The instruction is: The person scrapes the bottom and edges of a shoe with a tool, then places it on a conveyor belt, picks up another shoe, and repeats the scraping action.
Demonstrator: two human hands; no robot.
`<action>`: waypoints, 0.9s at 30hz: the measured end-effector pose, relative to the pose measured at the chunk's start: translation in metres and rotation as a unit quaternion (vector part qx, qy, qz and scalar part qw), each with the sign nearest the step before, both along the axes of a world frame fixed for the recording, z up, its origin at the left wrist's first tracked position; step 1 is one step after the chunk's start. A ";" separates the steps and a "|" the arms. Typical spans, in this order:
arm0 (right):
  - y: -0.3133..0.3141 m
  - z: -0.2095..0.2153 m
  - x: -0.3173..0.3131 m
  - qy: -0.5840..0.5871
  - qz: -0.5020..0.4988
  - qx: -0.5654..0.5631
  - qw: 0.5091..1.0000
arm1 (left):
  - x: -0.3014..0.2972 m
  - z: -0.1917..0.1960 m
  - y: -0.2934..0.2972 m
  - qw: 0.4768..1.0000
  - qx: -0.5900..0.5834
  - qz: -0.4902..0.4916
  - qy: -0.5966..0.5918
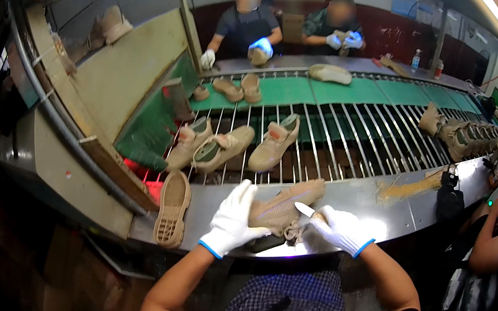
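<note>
A beige shoe (285, 205) lies tilted on its side on the metal ledge in front of me, its laces hanging toward the near edge. My left hand (233, 221), in a white glove with a blue cuff, braces the shoe's left end between long, straight fingers and a thumb reaching across. Over the shoe's right part is my right hand (340, 229), gloved alike and closed around a small brown piece. A pale pointed tip (303, 209) sticks out there; whether it is a tool or a fingertip is unclear. Left of my left hand lies a tan sole (172, 209), tread up.
Beyond the metal ledge (402, 207) runs a roller conveyor with several beige shoes (274, 143). Further back, a green belt (357, 97) carries loose soles (228, 89). More shoes (462, 136) line the right side. Two gloved people (247, 26) work opposite; a slanted panel (136, 78) bounds the left.
</note>
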State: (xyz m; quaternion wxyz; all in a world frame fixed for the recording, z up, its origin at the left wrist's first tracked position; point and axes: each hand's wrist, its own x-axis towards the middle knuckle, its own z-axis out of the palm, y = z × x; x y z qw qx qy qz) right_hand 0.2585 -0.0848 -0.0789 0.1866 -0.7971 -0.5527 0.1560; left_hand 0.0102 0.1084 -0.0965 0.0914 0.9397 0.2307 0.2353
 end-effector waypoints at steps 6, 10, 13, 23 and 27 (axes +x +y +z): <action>0.033 0.037 -0.061 -0.021 0.112 0.110 0.987 | -0.021 0.001 -0.014 0.979 -0.143 0.075 0.125; 0.047 0.007 -0.061 -0.111 0.103 0.007 0.988 | -0.021 -0.016 -0.011 0.990 -0.101 0.053 0.077; 0.035 0.004 -0.026 -0.162 0.063 -0.015 0.985 | -0.024 -0.017 -0.010 0.996 -0.073 0.037 0.047; -0.040 -0.102 0.052 -0.025 -0.329 0.185 0.926 | 0.011 0.030 0.001 0.996 0.017 -0.022 0.085; -0.039 -0.099 0.043 -0.066 -0.307 0.203 0.927 | 0.112 0.058 -0.020 0.994 0.031 -0.057 0.085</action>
